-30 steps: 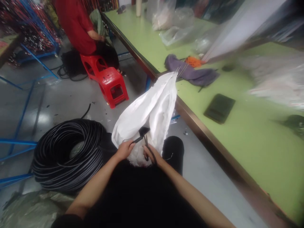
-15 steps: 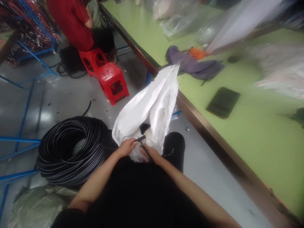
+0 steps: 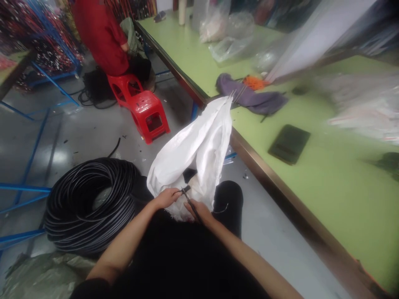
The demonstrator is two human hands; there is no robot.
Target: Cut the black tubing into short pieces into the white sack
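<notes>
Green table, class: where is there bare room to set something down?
Bare green shows on the table, bounded by the dark flat object, the brown edge and a blurred dark thing at right. Crowded: around the purple cloth and orange bundle; farther back, clear plastic bags.

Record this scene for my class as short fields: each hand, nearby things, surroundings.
Left hand: pinches a small black piece
Right hand: holds scissors, blades at the black piece
Before the hands: white sack
Floor: black cable coil, at left
Green table: purple cloth, dark flat object
Background: seated person in red, red stools
</notes>
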